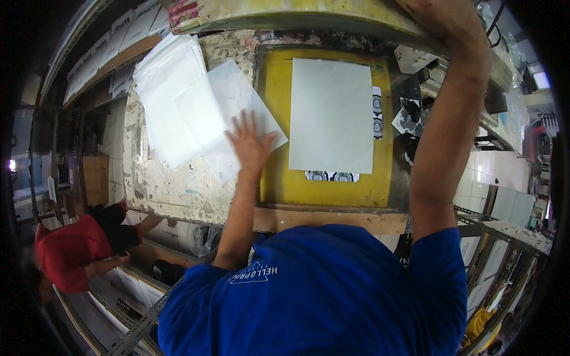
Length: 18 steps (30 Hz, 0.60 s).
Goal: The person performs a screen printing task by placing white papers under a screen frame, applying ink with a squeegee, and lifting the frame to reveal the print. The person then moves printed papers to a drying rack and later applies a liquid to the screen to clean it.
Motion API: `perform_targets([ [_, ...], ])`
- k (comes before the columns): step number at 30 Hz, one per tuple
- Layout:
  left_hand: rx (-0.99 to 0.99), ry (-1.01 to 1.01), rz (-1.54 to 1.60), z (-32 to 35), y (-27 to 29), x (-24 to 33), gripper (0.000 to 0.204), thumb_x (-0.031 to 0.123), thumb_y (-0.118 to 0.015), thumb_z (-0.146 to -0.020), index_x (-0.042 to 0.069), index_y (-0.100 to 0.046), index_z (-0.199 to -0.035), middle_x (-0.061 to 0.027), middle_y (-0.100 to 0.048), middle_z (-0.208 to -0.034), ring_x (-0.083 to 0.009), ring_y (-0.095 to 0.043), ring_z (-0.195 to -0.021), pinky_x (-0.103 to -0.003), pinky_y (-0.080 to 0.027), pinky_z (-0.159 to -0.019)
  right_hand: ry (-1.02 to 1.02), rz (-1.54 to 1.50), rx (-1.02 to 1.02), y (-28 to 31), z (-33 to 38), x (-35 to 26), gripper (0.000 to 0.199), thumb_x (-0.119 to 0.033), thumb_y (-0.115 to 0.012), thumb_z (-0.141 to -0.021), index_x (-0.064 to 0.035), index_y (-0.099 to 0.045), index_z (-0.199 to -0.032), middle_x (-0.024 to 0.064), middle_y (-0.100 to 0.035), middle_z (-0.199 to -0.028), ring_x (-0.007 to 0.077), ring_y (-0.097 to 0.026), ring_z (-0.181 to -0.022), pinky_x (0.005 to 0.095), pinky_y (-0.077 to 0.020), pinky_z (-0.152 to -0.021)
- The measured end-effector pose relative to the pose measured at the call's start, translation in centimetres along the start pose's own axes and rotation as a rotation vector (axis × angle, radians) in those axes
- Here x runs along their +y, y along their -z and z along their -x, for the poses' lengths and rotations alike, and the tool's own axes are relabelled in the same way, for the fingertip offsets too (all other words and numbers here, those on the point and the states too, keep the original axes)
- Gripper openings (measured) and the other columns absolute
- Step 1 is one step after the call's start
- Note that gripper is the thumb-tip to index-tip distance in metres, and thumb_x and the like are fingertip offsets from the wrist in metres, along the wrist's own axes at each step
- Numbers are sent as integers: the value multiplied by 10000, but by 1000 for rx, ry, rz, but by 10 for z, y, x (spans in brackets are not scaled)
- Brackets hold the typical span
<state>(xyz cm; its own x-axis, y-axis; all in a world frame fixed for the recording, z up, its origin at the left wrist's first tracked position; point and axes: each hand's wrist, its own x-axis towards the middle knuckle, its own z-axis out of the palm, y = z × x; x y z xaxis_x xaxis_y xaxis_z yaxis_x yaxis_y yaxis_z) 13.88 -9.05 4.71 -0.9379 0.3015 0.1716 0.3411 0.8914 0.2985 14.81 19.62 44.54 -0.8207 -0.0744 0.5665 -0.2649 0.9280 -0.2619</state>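
Observation:
My left hand (250, 142) lies with spread fingers over the right edge of a loose, translucent white sheet (234, 98). Under and beside that sheet spreads a fanned pile of similar white sheets (169, 89). Flat on a yellow board (326, 193) to the right is a pale white sheet (331, 115). Black round printed designs (331, 176) peek out along its lower and right edges. At the top right, my right hand (436, 18) is at the yellow-stained beam or frame (297, 16) across the far side; the picture's edge cuts off its fingers.
The paint-spattered worktable (172, 184) has a wooden front rail (329, 219). Shelves with white boxes (119, 35) stand at the far left. A person in a red shirt (71, 255) is at the lower left. Metal racks (504, 255) line the right.

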Motion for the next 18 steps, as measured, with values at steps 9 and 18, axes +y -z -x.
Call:
perform_targets([
  [9, 142, 328, -329, 55, 56, -155, 872, 578, -645, -883, 134, -327, -1563, -223, -230, -1620, -462, -133, -1499, -683, -57, -1168, -23, -5, -94, -3, 17, -17, 364, -297, -740, -726, -72, -779, -1010, 85, -753, -808, 178, -661, -672, 305, -530, -668],
  [18, 322, -23, 1699, 37, 126, 56, 1314, 187, -951, -639, 28, -63, -1595, -127, -542, -1387, -258, -590, -1183, -386, -461, -1052, 66, 60, -6, -56, 144, -24, 476, -215, -809, -689, -194, -740, -1160, 98, -667, -839, 314, -642, -738, 399, -508, -682],
])
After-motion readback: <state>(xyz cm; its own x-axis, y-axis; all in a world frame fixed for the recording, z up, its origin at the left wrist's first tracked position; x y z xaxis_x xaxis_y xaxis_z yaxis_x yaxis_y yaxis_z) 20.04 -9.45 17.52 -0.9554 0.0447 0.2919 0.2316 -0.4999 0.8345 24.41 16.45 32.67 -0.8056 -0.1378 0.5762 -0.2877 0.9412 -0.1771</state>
